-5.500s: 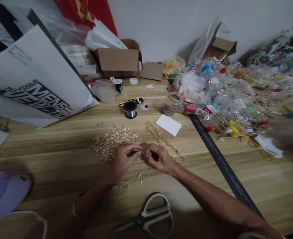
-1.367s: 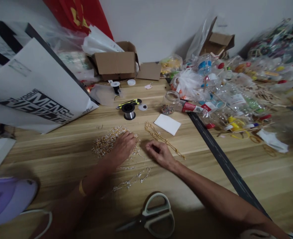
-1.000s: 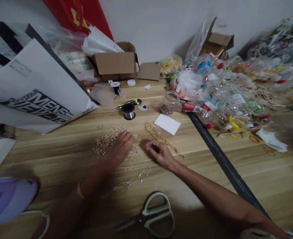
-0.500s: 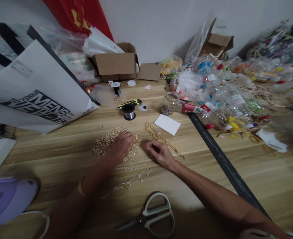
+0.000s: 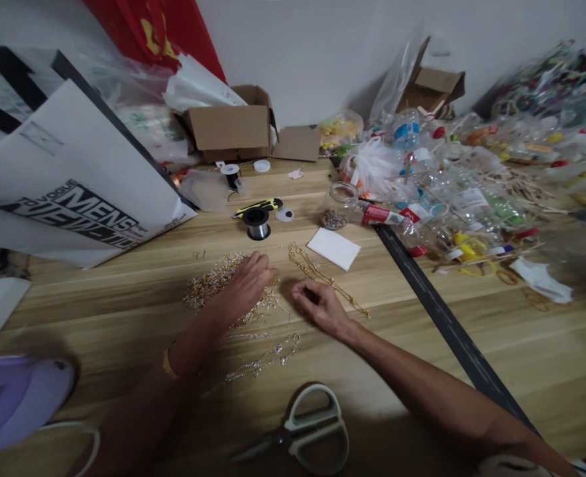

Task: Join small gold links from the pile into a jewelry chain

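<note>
My left hand (image 5: 243, 286) rests on the right edge of a heap of small gold and silver pieces (image 5: 207, 286). Its fingers are curled down into the heap, and their tips are hidden. My right hand (image 5: 317, 306) lies just right of it on the wooden table (image 5: 124, 311). That hand's fingers are curled into a loose pinch, and what they hold is too small to see. A gold chain (image 5: 323, 273) runs behind the right hand. A beaded silver strand (image 5: 266, 356) lies in front of both hands.
Scissors (image 5: 305, 430) lie near the front edge. Behind the hands are a wire spool (image 5: 257, 223), a yellow-black knife (image 5: 258, 205), a white card (image 5: 333, 248) and a bead jar (image 5: 340, 205). A black strip (image 5: 452, 331) runs diagonally on the right, with bottle clutter (image 5: 462, 192) beyond it. A white bag (image 5: 74, 179) leans at the left.
My left hand left the right hand and reached up onto the heap, where its fingers shift slightly forward. The right hand stays still and pinched.
</note>
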`<move>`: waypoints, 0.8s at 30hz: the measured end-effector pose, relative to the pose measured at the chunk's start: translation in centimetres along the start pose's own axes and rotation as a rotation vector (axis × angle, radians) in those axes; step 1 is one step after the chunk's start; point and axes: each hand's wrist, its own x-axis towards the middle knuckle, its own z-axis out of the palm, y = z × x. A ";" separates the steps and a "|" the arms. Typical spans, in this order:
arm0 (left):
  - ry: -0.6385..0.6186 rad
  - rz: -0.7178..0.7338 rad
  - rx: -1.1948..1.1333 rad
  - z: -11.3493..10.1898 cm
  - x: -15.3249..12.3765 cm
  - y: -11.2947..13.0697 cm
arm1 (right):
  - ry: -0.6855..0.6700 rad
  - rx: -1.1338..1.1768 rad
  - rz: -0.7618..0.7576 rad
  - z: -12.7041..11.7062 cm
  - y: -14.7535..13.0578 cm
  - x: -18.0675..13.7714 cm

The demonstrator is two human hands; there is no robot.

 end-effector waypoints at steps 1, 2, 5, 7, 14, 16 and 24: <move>0.003 -0.005 0.004 0.0 0.1 0.0 | -0.001 0.000 0.000 0.0 0.0 0.0; 0.011 -0.014 0.009 0.0 0.1 -0.1 | -0.004 0.000 0.001 0.0 0.0 0.0; 0.052 -0.059 0.019 0.1 0.4 -0.2 | -0.005 0.006 0.009 0.0 0.2 -0.1; 0.084 -0.078 0.018 0.3 0.5 -0.4 | -0.002 0.010 0.011 0.0 0.3 -0.1; 0.070 -0.091 0.004 0.6 0.2 -0.8 | -0.003 0.008 -0.010 0.0 0.2 -0.1; 0.047 -0.089 -0.012 0.5 0.0 -0.8 | 0.001 0.002 -0.008 0.0 0.1 0.0; 0.081 -0.110 -0.072 0.7 -0.1 -0.8 | -0.005 -0.003 0.005 0.0 0.2 -0.1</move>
